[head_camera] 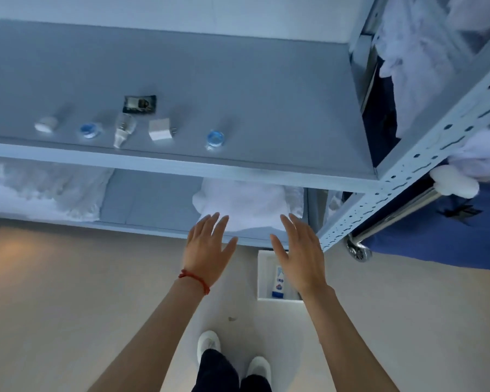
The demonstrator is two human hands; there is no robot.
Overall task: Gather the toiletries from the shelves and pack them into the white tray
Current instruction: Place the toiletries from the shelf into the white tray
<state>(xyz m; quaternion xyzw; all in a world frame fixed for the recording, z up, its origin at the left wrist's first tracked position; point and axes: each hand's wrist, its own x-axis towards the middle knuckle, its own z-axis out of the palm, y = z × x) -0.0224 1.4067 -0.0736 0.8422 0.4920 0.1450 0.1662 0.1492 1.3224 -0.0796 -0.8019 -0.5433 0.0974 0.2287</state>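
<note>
Both hands, left hand (207,251) and right hand (299,257), reach flat, fingers straight, empty, above the white tray (263,274).

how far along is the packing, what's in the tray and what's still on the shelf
Done: one blue-and-white tube lies in the white tray on the floor. In hand: nothing; the left hand and right hand are open above it. Left: five small items on the upper shelf, including two blue-capped bottles.
</note>
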